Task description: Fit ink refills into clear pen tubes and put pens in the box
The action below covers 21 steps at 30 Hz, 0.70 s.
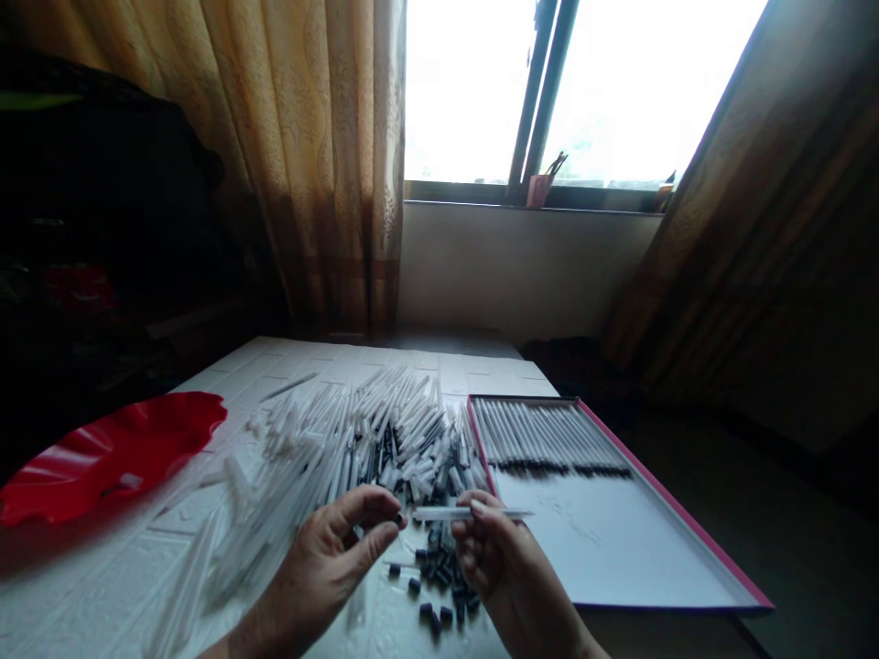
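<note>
My right hand (pixel 498 549) is closed round a clear pen barrel (pixel 439 513), held level with its left end toward my other hand. Thumb and forefinger of my left hand (pixel 336 540) pinch a small black piece (pixel 399 518), mostly hidden by the fingertips. A narrow gap separates that piece from the barrel's end. Below and between the hands lie several loose black caps (pixel 439 569). Behind them spreads a big heap of clear pen parts (pixel 302 458), with dark pieces mixed in near its middle.
To the right is a shallow white box (pixel 659 540) with a pink rim, a row of black-ended pens (pixel 549 435) along its far side. A red scalloped dish (pixel 130 439) stands at the left of the white brick-patterned tabletop (pixel 233 371). Behind are curtains (pixel 330 137) and a window.
</note>
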Available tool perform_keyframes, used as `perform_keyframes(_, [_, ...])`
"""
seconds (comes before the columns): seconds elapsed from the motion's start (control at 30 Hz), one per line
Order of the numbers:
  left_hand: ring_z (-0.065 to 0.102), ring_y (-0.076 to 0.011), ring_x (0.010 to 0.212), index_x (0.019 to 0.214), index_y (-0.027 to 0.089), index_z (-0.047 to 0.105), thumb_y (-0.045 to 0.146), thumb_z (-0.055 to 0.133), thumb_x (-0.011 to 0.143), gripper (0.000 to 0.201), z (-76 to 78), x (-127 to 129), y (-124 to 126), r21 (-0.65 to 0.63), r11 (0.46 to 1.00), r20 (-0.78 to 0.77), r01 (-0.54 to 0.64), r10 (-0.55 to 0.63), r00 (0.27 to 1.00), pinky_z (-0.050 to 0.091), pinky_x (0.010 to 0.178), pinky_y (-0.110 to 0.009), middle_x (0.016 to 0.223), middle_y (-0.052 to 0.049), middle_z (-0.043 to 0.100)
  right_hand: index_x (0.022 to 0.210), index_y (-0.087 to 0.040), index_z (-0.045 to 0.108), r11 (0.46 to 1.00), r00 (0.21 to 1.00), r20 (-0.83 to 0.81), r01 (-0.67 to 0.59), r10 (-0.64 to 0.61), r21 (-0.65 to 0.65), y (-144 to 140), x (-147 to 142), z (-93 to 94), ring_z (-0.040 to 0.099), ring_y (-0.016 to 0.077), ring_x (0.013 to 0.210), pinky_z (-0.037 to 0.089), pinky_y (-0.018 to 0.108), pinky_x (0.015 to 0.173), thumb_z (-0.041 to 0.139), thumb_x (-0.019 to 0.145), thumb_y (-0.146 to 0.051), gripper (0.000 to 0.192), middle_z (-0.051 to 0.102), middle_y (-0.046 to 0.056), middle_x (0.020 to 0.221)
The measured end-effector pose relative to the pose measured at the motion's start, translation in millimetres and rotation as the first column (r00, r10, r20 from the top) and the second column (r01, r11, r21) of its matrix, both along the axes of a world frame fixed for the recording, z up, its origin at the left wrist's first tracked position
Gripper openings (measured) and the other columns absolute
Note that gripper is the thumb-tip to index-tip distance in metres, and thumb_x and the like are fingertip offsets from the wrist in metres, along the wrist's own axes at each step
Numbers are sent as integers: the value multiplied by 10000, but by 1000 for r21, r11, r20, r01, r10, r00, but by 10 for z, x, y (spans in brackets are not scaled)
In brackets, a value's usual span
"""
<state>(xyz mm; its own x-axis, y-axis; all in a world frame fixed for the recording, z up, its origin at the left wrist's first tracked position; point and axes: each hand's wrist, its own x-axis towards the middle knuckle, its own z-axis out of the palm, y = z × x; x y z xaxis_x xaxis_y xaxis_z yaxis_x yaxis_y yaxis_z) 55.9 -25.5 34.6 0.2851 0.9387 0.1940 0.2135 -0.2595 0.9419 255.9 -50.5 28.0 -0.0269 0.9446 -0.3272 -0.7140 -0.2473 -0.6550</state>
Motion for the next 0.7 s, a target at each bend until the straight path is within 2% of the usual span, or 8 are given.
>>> perform_keyframes(0.1, [672, -178, 744, 853, 209, 730, 371, 734, 810, 167, -29, 17, -15, -51, 998, 116, 21, -15, 993, 511, 678, -230, 778, -21, 746, 831, -160, 660, 999, 999, 14, -34, 33, 26, -1, 1, -58, 565, 78, 483, 385, 139, 445, 933, 568, -379, 438, 681, 5, 619])
perform_keyframes(0.2, [655, -162, 711, 864, 213, 738, 390, 746, 815, 183, -81, 6, -15, -71, 997, 156, 31, -19, 988, 498, 648, -213, 764, -16, 742, 834, -155, 658, 997, 998, 27, -61, 60, 41, 6, 4, -99, 552, 68, 463, 352, 130, 426, 923, 592, -385, 427, 671, 0, 616])
perform_keyframes(0.37, [666, -159, 734, 891, 231, 745, 377, 720, 846, 155, -131, -20, -16, -47, 999, 125, 28, -22, 992, 504, 672, -198, 788, -4, 743, 828, -147, 657, 995, 994, 73, -87, 83, 58, 2, -15, -134, 538, 67, 448, 314, 126, 400, 912, 613, -394, 415, 680, 14, 619])
perform_keyframes(0.53, [682, -173, 761, 907, 234, 747, 348, 694, 865, 133, -150, -37, -47, -10, 999, 69, 47, -46, 997, 518, 708, -209, 809, -6, 750, 849, -148, 665, 995, 990, 118, -80, 73, 58, 3, -29, -140, 557, 77, 461, 332, 136, 418, 906, 620, -400, 418, 667, 7, 622])
perform_keyframes(0.7, [679, -181, 727, 897, 225, 738, 352, 688, 852, 143, -125, -38, -47, 16, 1000, 11, 8, -8, 1000, 515, 676, -223, 784, -12, 743, 820, -138, 668, 992, 982, 176, -91, 74, 92, -6, -44, -131, 541, 74, 445, 297, 132, 391, 894, 633, -417, 405, 652, 7, 609])
